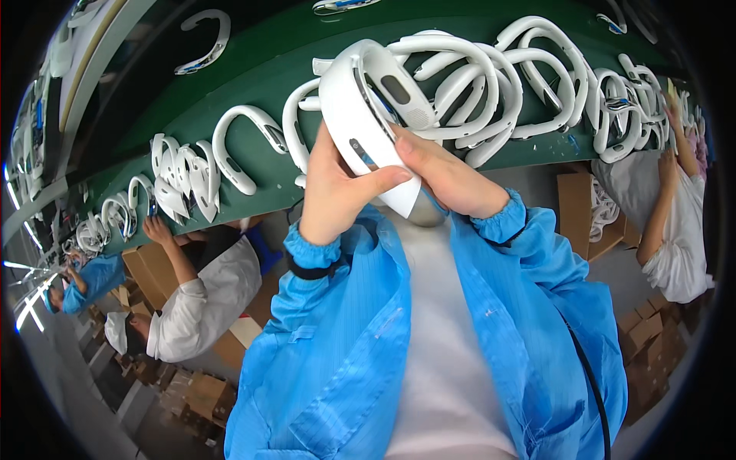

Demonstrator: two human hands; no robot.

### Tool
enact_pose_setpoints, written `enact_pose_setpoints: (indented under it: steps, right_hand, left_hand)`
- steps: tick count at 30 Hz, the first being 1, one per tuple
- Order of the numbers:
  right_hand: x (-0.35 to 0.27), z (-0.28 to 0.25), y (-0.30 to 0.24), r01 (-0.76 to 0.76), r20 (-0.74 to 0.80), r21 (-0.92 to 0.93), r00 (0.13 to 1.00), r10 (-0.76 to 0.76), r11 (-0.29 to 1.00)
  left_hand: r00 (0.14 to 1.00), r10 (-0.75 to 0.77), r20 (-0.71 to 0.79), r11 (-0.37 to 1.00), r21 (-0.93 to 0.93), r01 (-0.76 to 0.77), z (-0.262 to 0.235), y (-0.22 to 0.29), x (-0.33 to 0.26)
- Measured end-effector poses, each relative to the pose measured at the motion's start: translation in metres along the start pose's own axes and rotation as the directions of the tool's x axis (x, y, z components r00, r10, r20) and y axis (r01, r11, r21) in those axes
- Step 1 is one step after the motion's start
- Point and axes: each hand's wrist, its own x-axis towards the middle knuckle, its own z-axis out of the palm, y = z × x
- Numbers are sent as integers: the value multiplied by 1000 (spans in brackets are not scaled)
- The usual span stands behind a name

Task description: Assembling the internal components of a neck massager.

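My left hand and my right hand both grip one white U-shaped neckband device, held close in front of me above the green conveyor belt. The device has a dark oval window and a small dark panel on its side. My left thumb lies across its lower end; my right fingers wrap its inner side. Blue sleeves cover both my forearms.
Many more white neckband devices lie heaped and in a row along the belt. A person in white works at my left, another in blue further left, and one in white at my right. Cardboard boxes stand below.
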Motion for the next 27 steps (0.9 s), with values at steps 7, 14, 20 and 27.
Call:
enact_pose_setpoints:
  steps: [7,14,20,27]
  right_hand:
    - [3,8,0,-17,88,-10,996,18,1000]
    - [11,7,2,43,46,-153,998,-36,987]
    - [21,9,14,99,-124,-48,987,-104,994]
    - [16,7,12,-25,-139,179,989,50,983]
  left_hand:
    - [983,18,-181,995,-88,-35,21,11,-8]
    - [959,5,-282,973,-221,-70,26,7,12]
    - [986,-19,-165,963,-267,-26,27,4,13]
    - [990,104,-96,994,-24,-107,28,13,16]
